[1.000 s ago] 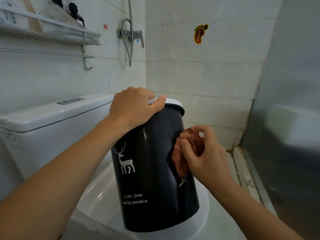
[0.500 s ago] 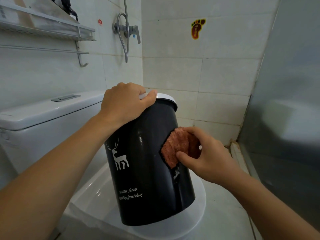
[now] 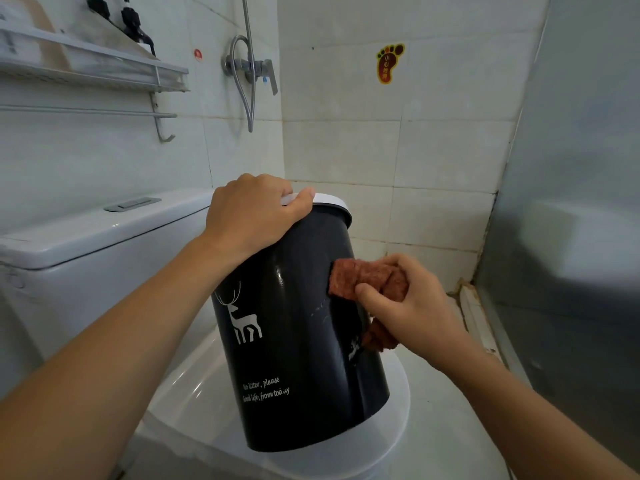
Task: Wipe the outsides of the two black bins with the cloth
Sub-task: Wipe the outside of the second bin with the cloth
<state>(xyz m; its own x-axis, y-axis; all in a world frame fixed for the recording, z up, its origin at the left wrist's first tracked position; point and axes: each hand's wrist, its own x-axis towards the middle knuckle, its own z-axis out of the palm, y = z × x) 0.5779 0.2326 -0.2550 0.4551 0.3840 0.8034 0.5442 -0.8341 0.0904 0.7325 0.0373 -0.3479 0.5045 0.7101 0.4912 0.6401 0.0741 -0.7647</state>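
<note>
Pinching the cloth [image 3: 367, 280] against the black bin [image 3: 298, 341], right hand [image 3: 412, 306] fingers curl; left hand [image 3: 252, 216] grips its rim.

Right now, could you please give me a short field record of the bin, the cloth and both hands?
bin: black bin, tilted, standing on closed toilet lid
bin rim: white
left hand: grips bin rim
right hand: holds cloth
cloth: reddish-brown, pressed on bin's right side
second bin: not visible
</note>
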